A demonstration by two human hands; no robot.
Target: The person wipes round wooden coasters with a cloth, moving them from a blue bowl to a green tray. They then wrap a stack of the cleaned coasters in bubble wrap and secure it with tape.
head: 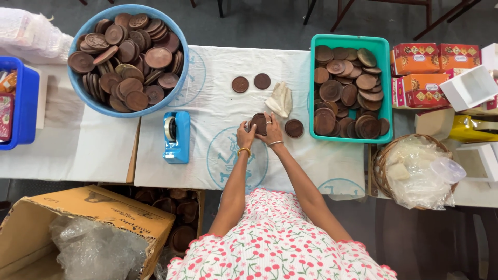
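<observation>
The person's left hand (245,136) and right hand (272,129) meet over the middle of the counter (78,150), both closed around one brown wooden disc (259,123) that they hold between them just above the white cloth (218,98); the fingers wrap its edge, so little of its face shows. Just to the right of the right hand another disc (294,128) lies flat on the cloth, and a crumpled beige rag (280,98) sits just beyond the hands. Farther out, past the rag and a little to the left, two more discs (251,82) lie side by side, apart from each other. To the left of the hands stands a blue tape dispenser (177,136). Well beyond it, to the far left, a large blue tub (78,91) is heaped with the same brown discs, and to the right of the hands a green tray (386,93) holds a shallower pile of them. Past the tray are orange boxes (423,72), white boxes (469,87) and a basket (381,161) lined with clear plastic. An open cardboard box (93,212) with bubble wrap sits near the person's left side, below the counter. Judging from how things lie, the work looks far from finished: only a few discs are set out singly, while the tub is full.
</observation>
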